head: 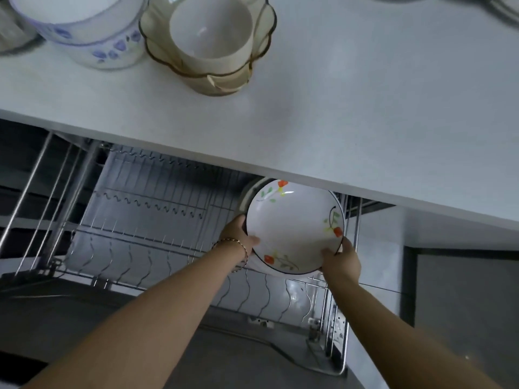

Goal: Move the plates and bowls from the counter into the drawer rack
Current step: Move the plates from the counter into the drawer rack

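Note:
A white plate with orange flowers [295, 228] stands tilted on edge at the right end of the wire drawer rack [146, 220], under the counter's edge. My left hand [238, 234] grips its left rim, thumb on the face. At the plate's lower right rim, my right hand [341, 261] holds it with its thumb on the front. Another plate's edge [247, 192] shows just behind it. On the counter [365, 108] sit a cream bowl inside stacked amber glass bowls [207, 43] and white bowls with blue flowers [84, 29].
More dishes peek in at the counter's top right corner [502, 7]. The rack's slots to the left of the plate hold nothing. A dark cabinet panel [463, 299] stands at the right, and the drawer front [224, 360] lies below my arms.

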`<state>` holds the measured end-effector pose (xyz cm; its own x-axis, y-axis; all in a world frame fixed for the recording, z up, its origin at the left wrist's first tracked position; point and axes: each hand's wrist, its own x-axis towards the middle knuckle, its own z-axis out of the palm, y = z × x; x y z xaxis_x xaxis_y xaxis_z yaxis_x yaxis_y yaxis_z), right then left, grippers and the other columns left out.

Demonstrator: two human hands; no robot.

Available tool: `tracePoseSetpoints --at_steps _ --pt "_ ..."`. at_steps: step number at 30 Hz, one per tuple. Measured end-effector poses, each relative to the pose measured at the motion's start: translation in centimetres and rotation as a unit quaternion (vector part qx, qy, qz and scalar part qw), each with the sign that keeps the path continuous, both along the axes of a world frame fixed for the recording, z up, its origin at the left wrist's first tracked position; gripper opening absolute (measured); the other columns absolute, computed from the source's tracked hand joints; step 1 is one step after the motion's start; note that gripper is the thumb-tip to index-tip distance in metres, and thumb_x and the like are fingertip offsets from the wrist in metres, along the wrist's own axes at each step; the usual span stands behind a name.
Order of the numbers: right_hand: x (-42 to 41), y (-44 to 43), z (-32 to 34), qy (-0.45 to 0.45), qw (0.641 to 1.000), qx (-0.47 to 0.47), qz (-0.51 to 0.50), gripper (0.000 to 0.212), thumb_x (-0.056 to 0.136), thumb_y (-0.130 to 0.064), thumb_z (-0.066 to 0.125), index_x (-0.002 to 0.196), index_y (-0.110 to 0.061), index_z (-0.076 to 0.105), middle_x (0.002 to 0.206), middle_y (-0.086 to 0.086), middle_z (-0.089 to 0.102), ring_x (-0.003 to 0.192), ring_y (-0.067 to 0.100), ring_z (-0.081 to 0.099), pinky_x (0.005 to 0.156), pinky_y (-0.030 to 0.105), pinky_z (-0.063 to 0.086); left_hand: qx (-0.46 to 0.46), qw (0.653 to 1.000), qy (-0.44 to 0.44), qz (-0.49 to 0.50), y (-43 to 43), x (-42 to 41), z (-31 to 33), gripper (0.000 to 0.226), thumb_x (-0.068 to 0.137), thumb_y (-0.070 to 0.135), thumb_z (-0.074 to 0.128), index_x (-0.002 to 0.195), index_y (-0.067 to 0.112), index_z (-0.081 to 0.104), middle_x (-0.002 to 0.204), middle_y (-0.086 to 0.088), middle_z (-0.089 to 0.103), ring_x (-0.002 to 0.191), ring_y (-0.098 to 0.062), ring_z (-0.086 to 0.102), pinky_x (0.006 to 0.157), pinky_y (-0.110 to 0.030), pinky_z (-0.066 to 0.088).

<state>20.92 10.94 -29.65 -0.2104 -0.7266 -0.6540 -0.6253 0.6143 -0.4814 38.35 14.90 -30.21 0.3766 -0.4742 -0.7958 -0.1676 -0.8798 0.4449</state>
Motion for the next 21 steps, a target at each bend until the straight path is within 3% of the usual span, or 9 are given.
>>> tracePoseSetpoints --at_steps 5,9,12,14,16,19,21 --pt "-1.0 -0.1 0.0 0.011 0.999 -0.01 0.035 0.037 0.089 -0.007 0.053 0.126 -0.006 0.053 0.093 0.014 0.063 0.089 0.032 0.06 0.083 0.039 0.051 -0.008 0.998 0.005 -0.066 0.1 -0.1 -0.1 0.058 0.086 0.013 0.061 0.139 0.018 0.037 0.131 -0.01 0.057 0.11 -0.03 0.059 0.095 -0.045 0.052" --pt "-2.2 -0.3 0.2 -0.044 0.993 0.02 0.105 0.048 0.092 -0.011 0.053 0.139 -0.017 0.042 0.114 0.014 0.065 0.085 0.024 0.056 0.081 0.037 0.051 0.006 0.989 -0.063 -0.13 0.2 -0.7 0.6 0.067 0.091 0.02 0.054 0.148 0.017 0.018 0.136 -0.012 0.05 0.12 -0.03 0.054 0.101 -0.041 0.046" --pt "-3.8 -1.1 1.1 -0.08 0.976 0.082 0.183 0.056 0.094 -0.015 0.051 0.146 -0.021 0.031 0.123 0.014 0.062 0.083 0.022 0.054 0.075 0.031 0.047 0.014 0.982 -0.117 -0.15 0.4 -1.7 2.5 0.056 0.094 0.019 0.048 0.145 0.015 0.024 0.136 -0.014 0.041 0.116 -0.03 0.054 0.095 -0.035 0.046" --pt "-4.9 -1.8 1.8 -0.064 0.96 0.114 0.247 0.051 0.094 -0.015 0.049 0.144 -0.014 0.037 0.132 0.013 0.057 0.09 0.02 0.053 0.076 0.028 0.046 0.024 0.97 -0.149 -0.192 0.6 -2.5 4.1 0.048 0.094 0.016 0.044 0.14 0.013 0.031 0.133 -0.015 0.041 0.112 -0.03 0.055 0.094 -0.034 0.047" --pt "-6.0 -2.3 3.1 -0.034 0.938 0.136 0.318 0.045 0.095 -0.014 0.046 0.139 -0.005 0.045 0.138 0.014 0.052 0.105 0.02 0.054 0.087 0.026 0.046 0.044 0.962 -0.156 -0.222 0.7 -3.5 5.9 0.039 0.096 0.015 0.041 0.134 0.009 0.04 0.132 -0.014 0.046 0.115 -0.029 0.054 0.098 -0.033 0.046" --pt "-8.9 -3.0 6.2 -0.027 0.912 0.165 0.375 0.037 0.096 -0.015 0.046 0.128 0.002 0.054 0.131 0.019 0.057 0.116 0.026 0.057 0.075 0.016 0.046 0.054 0.957 -0.114 -0.261 -0.1 -6.7 9.0 0.031 0.095 0.011 0.041 0.123 0.009 0.054 0.128 -0.011 0.056 0.116 -0.027 0.055 0.095 -0.025 0.044" --pt "-11.9 -4.0 9.1 0.0 0.888 0.153 0.434 0.037 0.097 -0.016 0.044 0.129 0.0 0.054 0.134 0.015 0.055 0.123 0.025 0.053 0.092 0.022 0.043 0.048 0.95 -0.106 -0.289 -1.5 -10.0 11.4 0.029 0.094 0.011 0.043 0.12 0.009 0.058 0.123 -0.009 0.059 0.117 -0.026 0.055 0.093 -0.024 0.044"
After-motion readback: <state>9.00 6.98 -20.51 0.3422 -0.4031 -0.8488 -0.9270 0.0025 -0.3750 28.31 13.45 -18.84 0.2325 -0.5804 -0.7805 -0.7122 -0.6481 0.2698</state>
